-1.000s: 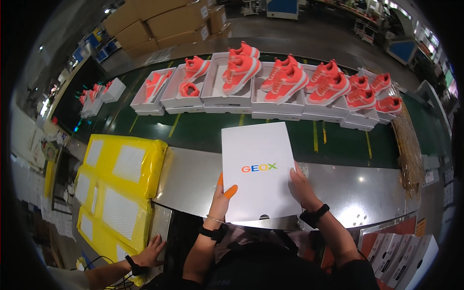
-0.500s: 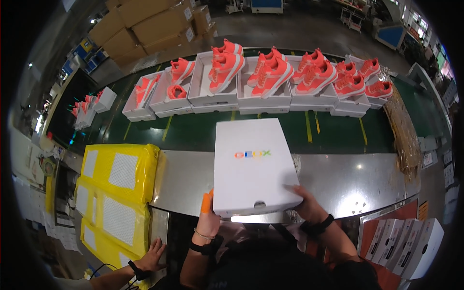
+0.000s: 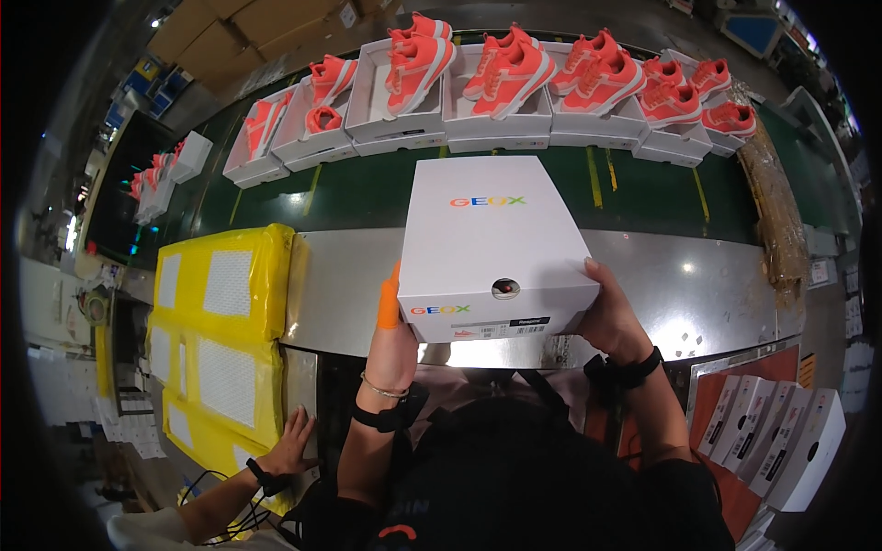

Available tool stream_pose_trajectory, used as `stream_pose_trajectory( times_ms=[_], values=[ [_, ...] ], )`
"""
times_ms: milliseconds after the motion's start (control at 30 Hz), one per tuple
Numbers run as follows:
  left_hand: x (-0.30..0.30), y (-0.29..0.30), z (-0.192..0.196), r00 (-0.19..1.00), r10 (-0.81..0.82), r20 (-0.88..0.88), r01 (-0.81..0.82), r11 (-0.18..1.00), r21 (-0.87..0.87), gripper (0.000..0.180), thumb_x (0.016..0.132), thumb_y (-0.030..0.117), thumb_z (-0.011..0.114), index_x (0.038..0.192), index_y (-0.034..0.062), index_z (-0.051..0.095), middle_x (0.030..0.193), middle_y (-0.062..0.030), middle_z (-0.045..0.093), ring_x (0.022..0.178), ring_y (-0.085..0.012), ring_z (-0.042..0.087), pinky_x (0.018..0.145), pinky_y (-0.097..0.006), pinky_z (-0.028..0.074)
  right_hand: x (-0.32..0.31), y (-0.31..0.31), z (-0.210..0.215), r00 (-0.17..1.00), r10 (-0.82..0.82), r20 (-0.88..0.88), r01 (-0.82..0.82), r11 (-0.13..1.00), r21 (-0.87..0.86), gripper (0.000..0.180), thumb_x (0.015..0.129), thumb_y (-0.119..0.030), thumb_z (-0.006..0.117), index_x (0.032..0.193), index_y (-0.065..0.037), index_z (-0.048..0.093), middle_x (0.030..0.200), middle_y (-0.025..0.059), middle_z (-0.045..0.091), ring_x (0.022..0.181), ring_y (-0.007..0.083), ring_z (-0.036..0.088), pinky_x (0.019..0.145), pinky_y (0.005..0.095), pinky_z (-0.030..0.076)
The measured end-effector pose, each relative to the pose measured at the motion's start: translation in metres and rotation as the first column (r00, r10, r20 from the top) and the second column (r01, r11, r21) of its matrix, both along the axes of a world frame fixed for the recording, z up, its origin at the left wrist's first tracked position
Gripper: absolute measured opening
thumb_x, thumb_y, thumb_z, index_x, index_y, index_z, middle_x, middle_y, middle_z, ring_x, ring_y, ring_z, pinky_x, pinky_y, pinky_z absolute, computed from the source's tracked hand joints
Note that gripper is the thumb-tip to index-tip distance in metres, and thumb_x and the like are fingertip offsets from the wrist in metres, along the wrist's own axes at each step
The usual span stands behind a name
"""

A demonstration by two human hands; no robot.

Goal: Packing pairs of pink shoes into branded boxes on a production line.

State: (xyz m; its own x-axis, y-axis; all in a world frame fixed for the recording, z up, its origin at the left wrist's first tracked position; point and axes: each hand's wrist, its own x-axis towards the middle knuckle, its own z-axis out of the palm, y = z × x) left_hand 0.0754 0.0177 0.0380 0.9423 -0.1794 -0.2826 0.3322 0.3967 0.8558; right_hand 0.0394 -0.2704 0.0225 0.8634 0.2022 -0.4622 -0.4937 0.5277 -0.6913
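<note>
A white lidded shoebox (image 3: 496, 243) with a colourful logo is held between my two hands above the metal table edge. My left hand (image 3: 393, 344), with an orange finger cover, presses against its left side. My right hand (image 3: 614, 317) grips the right side near the front corner, thumb at the lid. The box's front end, with a label and a round hole, tilts toward me. Beyond it, coral sneakers (image 3: 510, 73) sit in open white boxes (image 3: 367, 129) lined up on the green conveyor belt (image 3: 367, 188).
Yellow-wrapped packs (image 3: 225, 321) lie on the left. Near them rests a co-worker's hand (image 3: 292, 445). Several closed shoeboxes (image 3: 776, 441) stand on a reddish surface at the lower right. Brown wrapping (image 3: 776, 220) hangs at the belt's right side, and cartons (image 3: 211, 41) are stacked at the back left.
The shoebox now tilts to show more of its front end and sits higher in the picture, my hands with it. The whole view has shifted, with the sneaker row higher up.
</note>
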Motion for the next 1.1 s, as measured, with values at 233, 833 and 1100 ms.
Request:
stream_pose_trajectory(
  times_ms=[233,833,1100],
  values=[
    [-0.009,-0.013,0.018,0.997,-0.065,0.034,0.066,0.998,-0.019,0.064,0.102,0.056,0.039,0.144,0.0071,0.044,0.143,-0.0054,0.050,0.135,-0.0199,0.044,0.113,-0.041,0.031,-0.027,-0.003,0.005,0.995,-0.104,-0.008,0.104,0.994,0.017,0.073,0.089,-0.056,0.052,0.142,-0.006,0.043,0.133,0.0125,0.055,0.121,0.0330,0.055,0.094,0.0613,0.045],
    [0.077,-0.067,-0.026,0.794,-0.601,0.095,0.414,0.648,0.640,0.048,0.094,0.017,0.067,0.136,0.0007,0.053,0.124,-0.0147,0.065,0.108,-0.0192,0.063,0.096,-0.031,0.047,-0.046,-0.355,0.081,0.222,-0.861,0.458,0.953,0.290,0.083,0.069,0.091,-0.054,0.058,0.139,-0.006,0.047,0.136,0.0098,0.055,0.126,0.0261,0.051,0.108,0.0432,0.037],
    [0.266,-0.145,-0.019,0.375,-0.785,0.493,-0.507,0.271,0.818,0.061,0.076,0.025,0.080,0.125,0.0006,0.054,0.115,-0.0169,0.059,0.111,-0.0353,0.055,0.097,-0.045,0.044,0.038,-0.289,0.089,0.869,-0.259,0.422,0.475,0.676,-0.563,0.059,0.096,-0.037,0.064,0.144,-0.007,0.047,0.125,0.0047,0.062,0.107,0.0147,0.062,0.089,0.0302,0.050]
  ],
)
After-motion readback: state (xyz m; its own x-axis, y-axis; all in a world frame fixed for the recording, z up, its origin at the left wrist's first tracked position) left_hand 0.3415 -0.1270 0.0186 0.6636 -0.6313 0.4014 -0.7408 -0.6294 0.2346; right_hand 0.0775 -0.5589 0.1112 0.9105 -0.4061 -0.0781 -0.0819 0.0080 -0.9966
